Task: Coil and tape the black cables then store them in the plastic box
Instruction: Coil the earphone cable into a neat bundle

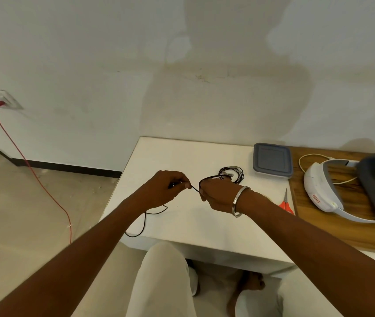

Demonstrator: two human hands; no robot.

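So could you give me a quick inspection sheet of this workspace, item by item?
Surface: white square table, wooden board on its right.
Job's things: grey-lidded plastic box, closed; coiled black cable lying beside it.
Clutter: orange-handled scissors; white headset.
Hands: left hand pinches a loose black cable; right hand holds its loop.
Cables: red cord hangs from a wall socket.
Surroundings: white wall, beige floor.

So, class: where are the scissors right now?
In the head view, the scissors lie on the white table, right of the right hand, beside the wooden board.
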